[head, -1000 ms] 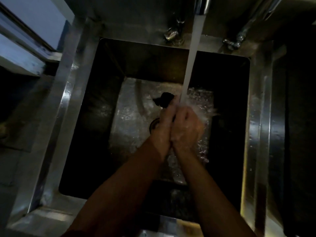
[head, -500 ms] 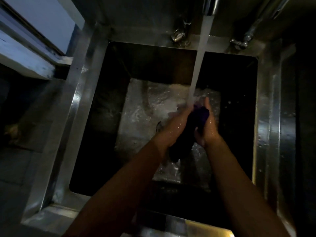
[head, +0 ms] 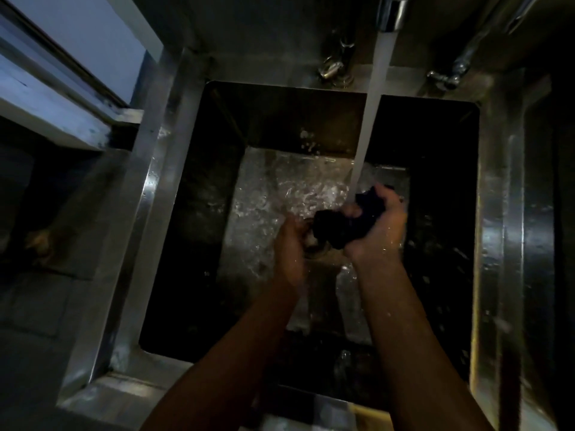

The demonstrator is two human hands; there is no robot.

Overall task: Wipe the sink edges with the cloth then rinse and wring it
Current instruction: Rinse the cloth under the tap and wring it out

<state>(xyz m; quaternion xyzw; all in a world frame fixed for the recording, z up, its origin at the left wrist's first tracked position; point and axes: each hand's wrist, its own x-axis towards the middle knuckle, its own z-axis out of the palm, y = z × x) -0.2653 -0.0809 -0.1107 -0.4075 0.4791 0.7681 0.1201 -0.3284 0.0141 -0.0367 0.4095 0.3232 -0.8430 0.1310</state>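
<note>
Near: sink (head: 149, 194) front rim, steel, bare; both forearms cross it into the deep basin.
Middle: left hand (head: 291, 244) curled at one end of the cloth (head: 342, 227), grip unclear; right hand (head: 381, 225) cupped, fingers closed around the bunched dark cloth, held above the drain.
Stage: rinsing, by appearance; wringing left; wiping cannot be confirmed.
Far: water stream (head: 370, 113) from faucet (head: 390, 10) lands on the cloth; basin walls well apart from both hands.
</note>
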